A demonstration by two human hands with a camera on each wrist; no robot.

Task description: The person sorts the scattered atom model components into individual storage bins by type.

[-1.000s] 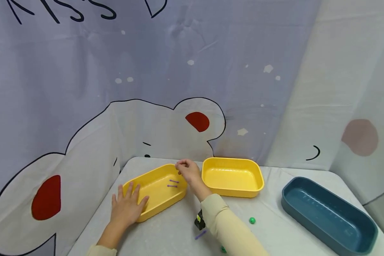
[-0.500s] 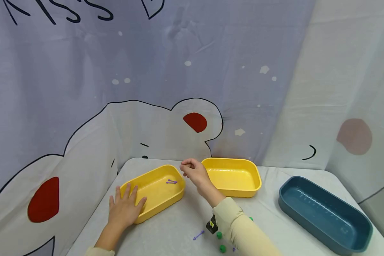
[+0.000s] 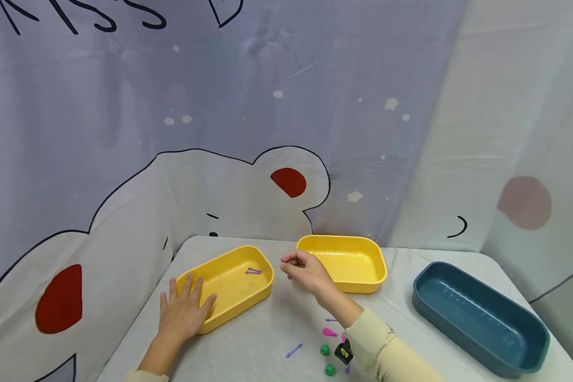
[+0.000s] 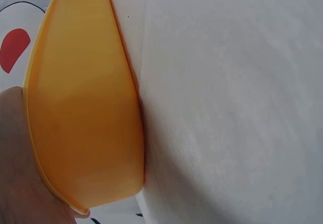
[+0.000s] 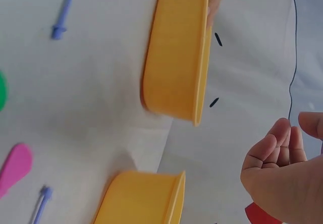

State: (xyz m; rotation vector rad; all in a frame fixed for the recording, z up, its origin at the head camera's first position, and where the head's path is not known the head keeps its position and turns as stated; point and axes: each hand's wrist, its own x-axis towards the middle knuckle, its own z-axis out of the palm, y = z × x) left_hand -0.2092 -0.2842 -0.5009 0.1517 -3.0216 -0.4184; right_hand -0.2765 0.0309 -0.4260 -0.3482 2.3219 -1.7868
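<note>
My left hand [image 3: 182, 313] rests with spread, straight fingers over the near left end of a yellow tray [image 3: 239, 289]. Inside that tray lie small purple rods [image 3: 253, 271] with knobbed ends, close together. To the right of the tray my right hand [image 3: 309, 271] hovers over the table, near a second yellow tray [image 3: 346, 286]. Its fingers [image 5: 272, 148] are loosely bent, with the thumb apart from them, and nothing shows between them. Below it on the white cloth lie another purple rod [image 3: 294, 350], green balls [image 3: 330, 370] and a pink piece [image 3: 329, 332].
A deep blue-green tray [image 3: 482, 323] stands at the right side of the table. Behind the table hangs a printed cloth [image 3: 239, 196]. The right sleeve [image 3: 387, 345] partly covers the small pieces near the front.
My right hand has drawn back from over the left yellow tray, to the right and nearer. More small pieces show beneath the sleeve. The left hand stays on the tray.
</note>
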